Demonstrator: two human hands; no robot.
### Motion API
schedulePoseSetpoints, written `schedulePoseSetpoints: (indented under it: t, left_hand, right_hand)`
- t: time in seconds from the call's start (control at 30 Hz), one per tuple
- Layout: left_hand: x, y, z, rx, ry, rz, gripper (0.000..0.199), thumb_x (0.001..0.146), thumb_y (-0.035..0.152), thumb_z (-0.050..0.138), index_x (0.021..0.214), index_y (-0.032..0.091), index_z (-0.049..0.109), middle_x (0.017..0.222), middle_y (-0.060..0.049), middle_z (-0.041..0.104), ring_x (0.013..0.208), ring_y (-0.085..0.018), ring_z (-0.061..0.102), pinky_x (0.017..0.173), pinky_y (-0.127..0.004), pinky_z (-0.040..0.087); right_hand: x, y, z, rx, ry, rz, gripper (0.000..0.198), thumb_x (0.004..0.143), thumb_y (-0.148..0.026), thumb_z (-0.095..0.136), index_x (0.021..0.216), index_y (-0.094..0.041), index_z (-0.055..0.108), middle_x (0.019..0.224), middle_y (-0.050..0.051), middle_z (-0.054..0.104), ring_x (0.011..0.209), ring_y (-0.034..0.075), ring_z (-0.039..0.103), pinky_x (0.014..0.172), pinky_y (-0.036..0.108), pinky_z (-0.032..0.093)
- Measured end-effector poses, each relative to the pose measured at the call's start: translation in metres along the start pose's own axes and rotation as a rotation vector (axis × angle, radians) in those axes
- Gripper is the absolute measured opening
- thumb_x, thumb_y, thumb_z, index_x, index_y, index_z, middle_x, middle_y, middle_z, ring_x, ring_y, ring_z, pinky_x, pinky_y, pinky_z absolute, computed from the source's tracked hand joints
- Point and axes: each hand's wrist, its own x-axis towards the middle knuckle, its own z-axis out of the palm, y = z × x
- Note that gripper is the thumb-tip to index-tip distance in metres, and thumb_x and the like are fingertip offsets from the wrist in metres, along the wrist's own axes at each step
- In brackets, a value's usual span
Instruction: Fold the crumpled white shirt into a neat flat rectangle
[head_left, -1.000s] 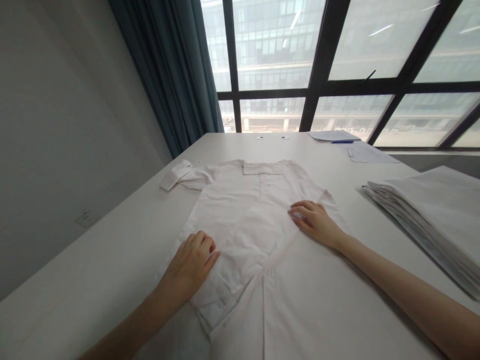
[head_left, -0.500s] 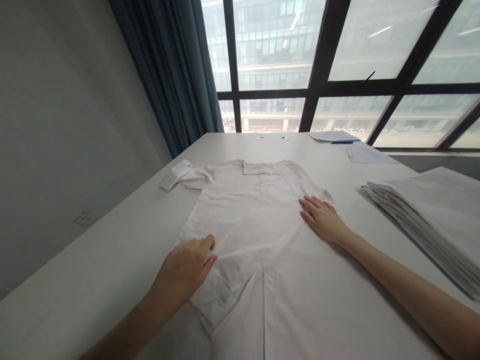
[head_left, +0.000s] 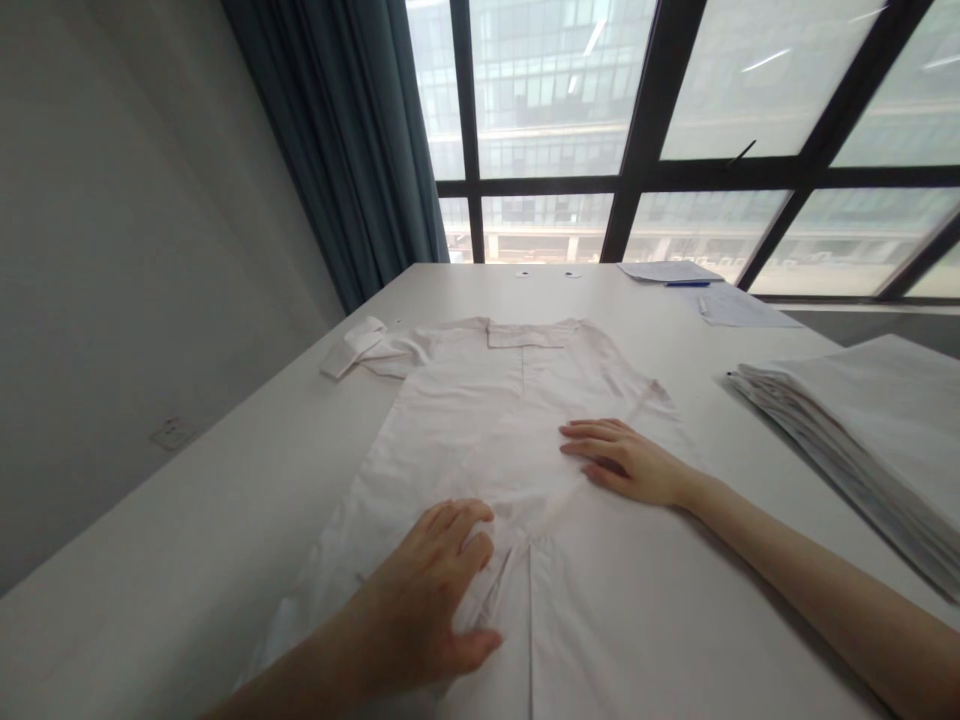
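Observation:
A white shirt (head_left: 465,420) lies spread over the white table, its collar at the far end and one sleeve (head_left: 367,350) folded out to the left. My right hand (head_left: 626,462) rests flat on the shirt's right half, fingers stretched out toward the left. Lower down, my left hand (head_left: 442,585) is over the shirt's left lower part, thumb apart from slightly bent fingers, gripping nothing. Close by my left thumb, a slit with a vertical seam runs down the cloth. My left wrist hides some of the cloth's left side.
On the right stands a stack of folded white cloth (head_left: 862,400). Papers (head_left: 667,271) and a blue pen (head_left: 687,284) lie at the table's far right. A dark curtain (head_left: 352,150) and a wall (head_left: 150,250) border the left, with windows behind.
My left hand has moved right and nearer, its fingers opening off the cloth. The left part of the shirt now lies farther out. My right hand has slid left and slightly nearer.

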Motion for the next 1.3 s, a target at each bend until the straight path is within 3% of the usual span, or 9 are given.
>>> schedulePoseSetpoints:
  t: [0.2,0.37,0.53,0.67,0.83,0.93,1.03,1.3]
  left_hand:
    - [-0.003,0.001,0.002,-0.036,0.027,-0.007,0.023,0.065,0.003,0.052,0.081,0.019,0.050,0.137,-0.014,0.054,0.134,-0.030,0.043,0.109,-0.053,0.038]
    - [-0.002,-0.004,-0.013,-0.172,0.038,-0.029,0.017,0.076,0.005,0.047,0.082,0.019,0.054,0.134,-0.011,0.059,0.132,-0.027,0.047,0.109,-0.049,0.040]
    - [0.002,-0.007,-0.023,-0.238,-0.033,0.036,0.016,0.077,0.006,0.049,0.081,0.020,0.057,0.129,-0.005,0.064,0.131,-0.025,0.049,0.114,-0.050,0.032]
    - [0.004,-0.009,-0.019,-0.235,0.001,0.080,0.018,0.084,0.008,0.048,0.083,0.021,0.061,0.111,-0.002,0.073,0.121,-0.021,0.059,0.114,-0.046,0.031]
    - [0.006,-0.013,-0.011,-0.191,0.103,0.063,0.014,0.086,0.010,0.052,0.090,0.021,0.061,0.087,-0.001,0.070,0.090,-0.016,0.065,0.101,-0.038,0.042]
    - [0.007,-0.014,-0.010,-0.113,0.039,0.012,0.019,0.073,0.011,0.064,0.087,0.021,0.056,0.091,-0.002,0.064,0.092,-0.021,0.058,0.088,-0.038,0.046]
    - [0.006,-0.012,-0.011,-0.076,-0.013,-0.035,0.027,0.064,0.009,0.064,0.085,0.020,0.053,0.094,-0.003,0.061,0.092,-0.023,0.054,0.085,-0.039,0.046]
    - [0.004,-0.009,-0.012,-0.036,0.016,-0.027,0.021,0.068,0.001,0.048,0.078,0.019,0.048,0.084,-0.003,0.056,0.081,-0.019,0.050,0.074,-0.032,0.044]
  right_hand:
    - [0.006,-0.013,-0.001,0.115,-0.083,-0.032,0.035,0.093,-0.034,0.057,0.128,-0.031,0.062,0.143,0.008,0.053,0.134,0.027,0.045,0.108,0.049,0.037]
    - [0.007,-0.011,0.003,0.171,-0.018,-0.040,0.028,0.093,-0.033,0.058,0.118,-0.030,0.069,0.134,0.008,0.061,0.130,0.027,0.050,0.106,0.047,0.041]
    - [0.006,-0.008,0.004,0.234,-0.003,-0.024,0.024,0.092,-0.035,0.060,0.112,-0.030,0.073,0.130,0.006,0.064,0.128,0.026,0.052,0.105,0.046,0.043]
    - [0.006,-0.006,0.005,0.292,0.007,-0.007,0.020,0.092,-0.037,0.061,0.103,-0.029,0.076,0.122,0.005,0.069,0.126,0.024,0.054,0.104,0.044,0.044]
    - [0.007,-0.006,0.005,0.370,0.006,0.029,0.020,0.090,-0.041,0.063,0.098,-0.029,0.077,0.119,0.006,0.070,0.125,0.025,0.054,0.103,0.046,0.045]
    - [0.007,-0.006,0.005,0.401,0.006,0.048,0.020,0.090,-0.041,0.063,0.096,-0.028,0.077,0.119,0.006,0.070,0.125,0.025,0.054,0.103,0.045,0.045]
    - [0.007,-0.006,0.005,0.402,0.004,0.050,0.019,0.090,-0.040,0.063,0.097,-0.028,0.077,0.119,0.006,0.070,0.125,0.025,0.054,0.103,0.046,0.045]
    - [0.007,-0.007,0.005,0.403,-0.002,0.058,0.018,0.090,-0.038,0.064,0.096,-0.027,0.077,0.120,0.005,0.070,0.126,0.024,0.054,0.104,0.045,0.044]
